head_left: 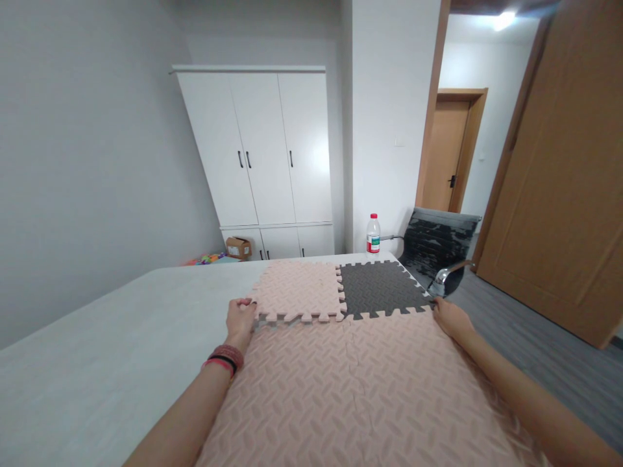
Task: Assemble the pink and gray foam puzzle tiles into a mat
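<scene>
My left hand (240, 319) has its fingers closed on the front left corner of a pink foam mat tile (299, 288). Beside that tile lies a dark grey foam mat tile (382, 285), the two meeting along a toothed edge. At the grey tile's front right corner my right hand (450, 318) pinches the edge. Closer to me spread two joined pink foam mat tiles (296, 389) with a raised diamond pattern. A gap shows between the teeth of the far pink tile and the near left one; the grey tile's front teeth lie along the near right one.
Under the mats is a white table (107, 350). A bottle with a red cap (373, 235) stands at its far edge. Past its right corner is a worn black chair (433, 246). A white wardrobe (272, 143), a cardboard box (238, 247) and a wooden door (564, 168) are farther off.
</scene>
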The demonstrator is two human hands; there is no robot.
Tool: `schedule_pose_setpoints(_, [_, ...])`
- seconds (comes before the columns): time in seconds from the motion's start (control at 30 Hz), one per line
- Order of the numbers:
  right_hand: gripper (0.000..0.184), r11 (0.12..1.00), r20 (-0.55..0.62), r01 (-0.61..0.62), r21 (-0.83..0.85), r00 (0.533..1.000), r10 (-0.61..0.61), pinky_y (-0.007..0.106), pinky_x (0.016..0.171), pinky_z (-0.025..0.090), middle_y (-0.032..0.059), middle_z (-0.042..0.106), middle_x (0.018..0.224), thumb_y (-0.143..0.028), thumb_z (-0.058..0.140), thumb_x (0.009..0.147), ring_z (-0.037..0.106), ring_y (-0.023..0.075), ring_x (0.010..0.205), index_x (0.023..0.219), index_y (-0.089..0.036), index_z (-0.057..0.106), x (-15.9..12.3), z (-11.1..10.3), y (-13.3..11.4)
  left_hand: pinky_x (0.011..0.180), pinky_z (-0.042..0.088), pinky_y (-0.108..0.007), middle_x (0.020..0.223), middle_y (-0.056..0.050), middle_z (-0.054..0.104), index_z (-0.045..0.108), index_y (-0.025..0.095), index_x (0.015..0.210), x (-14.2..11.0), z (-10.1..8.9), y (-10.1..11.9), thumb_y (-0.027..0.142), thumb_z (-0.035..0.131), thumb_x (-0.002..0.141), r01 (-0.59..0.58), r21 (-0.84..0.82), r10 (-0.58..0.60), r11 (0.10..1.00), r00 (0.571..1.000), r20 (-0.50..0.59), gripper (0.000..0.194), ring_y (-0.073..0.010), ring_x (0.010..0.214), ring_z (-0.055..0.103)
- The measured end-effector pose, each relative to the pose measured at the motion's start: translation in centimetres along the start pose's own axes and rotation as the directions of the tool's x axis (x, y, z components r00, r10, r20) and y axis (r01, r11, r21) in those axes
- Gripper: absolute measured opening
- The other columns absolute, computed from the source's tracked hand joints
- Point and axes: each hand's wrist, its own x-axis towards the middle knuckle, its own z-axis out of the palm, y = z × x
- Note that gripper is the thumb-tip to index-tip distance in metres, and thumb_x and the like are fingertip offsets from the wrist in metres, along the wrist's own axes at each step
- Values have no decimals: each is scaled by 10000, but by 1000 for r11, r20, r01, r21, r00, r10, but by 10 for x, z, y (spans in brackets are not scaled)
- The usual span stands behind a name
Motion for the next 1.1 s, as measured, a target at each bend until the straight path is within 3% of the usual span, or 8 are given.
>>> schedule_pose_setpoints(0.17, [376, 1000, 4, -3, -5, 1000, 3, 336, 798, 427, 174, 654, 1087, -231, 293, 914, 636, 254, 980, 1193, -132, 524, 1, 0, 0, 787, 530, -379, 1064, -58, 608, 561, 157, 1117, 2, -6, -14, 363, 577, 879, -84, 205, 63, 975, 992, 107, 316, -172, 896, 605])
schedule_pose_setpoints(0.37, [377, 1000, 2, 5, -14, 1000, -5, 337, 788, 431, 166, 656, 1088, -233, 273, 917, 637, 255, 973, 1171, -133, 535, -2, -1, -1, 791, 524, -380, 1046, -57, 609, 556, 161, 1120, 9, -10, -13, 381, 563, 884, -194, 363, 112, 911, 966, 234, 323, -173, 889, 605])
schedule_pose_setpoints(0.9, [378, 1000, 11, 13, -15, 1000, -12, 351, 822, 432, 182, 665, 1048, -232, 285, 913, 638, 261, 989, 1174, -120, 533, 3, 6, 4, 819, 505, -389, 1008, -51, 620, 558, 152, 1089, 9, -29, -16, 383, 537, 897, -506, 483, 295, 714, 844, 449, 301, -174, 891, 607])
schedule_pose_setpoints(1.1, [383, 1000, -5, 17, -17, 1000, -17, 361, 815, 436, 186, 661, 1059, -241, 275, 911, 640, 271, 982, 1169, -124, 533, 3, 7, 4, 768, 495, -363, 840, -11, 603, 569, 149, 1010, 1, -35, -19, 391, 506, 910, -588, 514, 336, 625, 797, 503, 269, -151, 775, 589])
